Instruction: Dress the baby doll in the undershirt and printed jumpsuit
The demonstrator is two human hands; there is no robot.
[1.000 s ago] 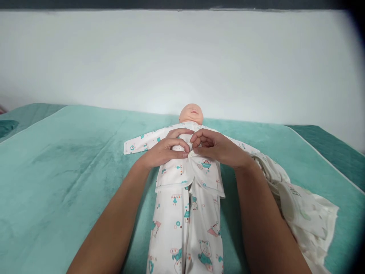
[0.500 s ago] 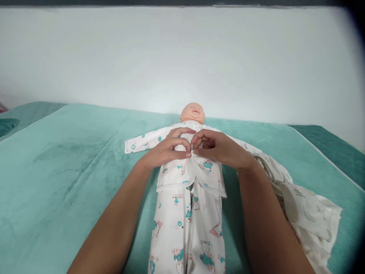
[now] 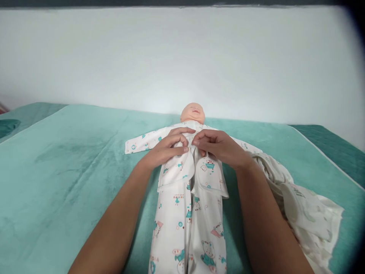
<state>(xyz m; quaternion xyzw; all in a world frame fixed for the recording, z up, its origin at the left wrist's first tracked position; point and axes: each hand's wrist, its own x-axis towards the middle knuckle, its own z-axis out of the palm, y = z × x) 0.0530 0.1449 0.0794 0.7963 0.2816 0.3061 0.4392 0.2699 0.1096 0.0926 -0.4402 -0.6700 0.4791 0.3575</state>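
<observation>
At the far left edge of the frame, a dark green patch (image 3: pixel 8 127) is seen beside a pale green cover (image 3: pixel 57 171), by which most of the lower frame is filled. Left of centre, a printed sleeve (image 3: pixel 145 144) of a white jacket (image 3: pixel 176 169) is spread outward on the cover. From the lower left, the left hand (image 3: pixel 169 147) is brought in over the jacket's chest; its thumb and index finger are curved toward each other, with the tip of the thumb at the edge of the front panel. Whether that edge is pinched cannot be told.

In the centre, the doll (image 3: pixel 192 113) is laid on its back, its head placed toward the wall (image 3: pixel 182 57). It is dressed in the jacket, whose front panels are parted below the hands, and in matching printed trousers (image 3: pixel 171 236), by which the bottom centre is reached.

Just right of centre, the right hand (image 3: pixel 221 146) is held over the opposite panel, its thumb and index fingertip drawn together; whether cloth is gripped between them cannot be told, as the other fingers are partly hidden. Toward the lower right, beyond the right forearm (image 3: pixel 265 217), a crumpled printed white cloth (image 3: pixel 310 217) is bunched on the cover. At the far right, darker green quilted fabric (image 3: pixel 336 148) is bordered by a pale line.
</observation>
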